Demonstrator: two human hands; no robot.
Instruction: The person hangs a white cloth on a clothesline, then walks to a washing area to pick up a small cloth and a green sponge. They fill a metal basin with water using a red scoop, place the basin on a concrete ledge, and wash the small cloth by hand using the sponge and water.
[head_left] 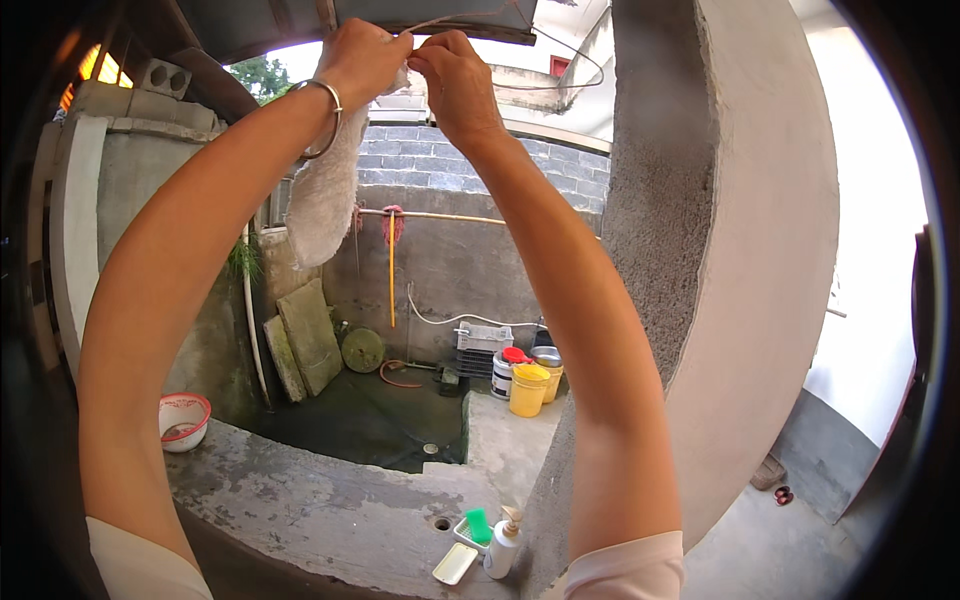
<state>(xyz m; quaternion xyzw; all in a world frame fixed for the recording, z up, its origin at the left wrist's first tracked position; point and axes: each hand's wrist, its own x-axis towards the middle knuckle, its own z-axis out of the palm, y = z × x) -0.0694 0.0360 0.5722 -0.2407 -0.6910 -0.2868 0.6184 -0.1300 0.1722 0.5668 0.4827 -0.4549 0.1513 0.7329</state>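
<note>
Holding cloth [325,205] up near wire [601,75] w/ L hand [365,60] fingers; pinching R hand [458,90] fingers, unclear on what; prob. securing cloth, not releasing yet.

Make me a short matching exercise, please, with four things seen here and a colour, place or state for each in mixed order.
Things
1. Cloth
2. Bowl
3. Sponge
4. Mop

Descriptions
A. Green, near the pump bottle
B. White with a red rim
C. Yellow-handled, hanging against the back wall
D. Pale, hanging below the raised left hand

Right pairs: 1-D, 2-B, 3-A, 4-C.
</note>
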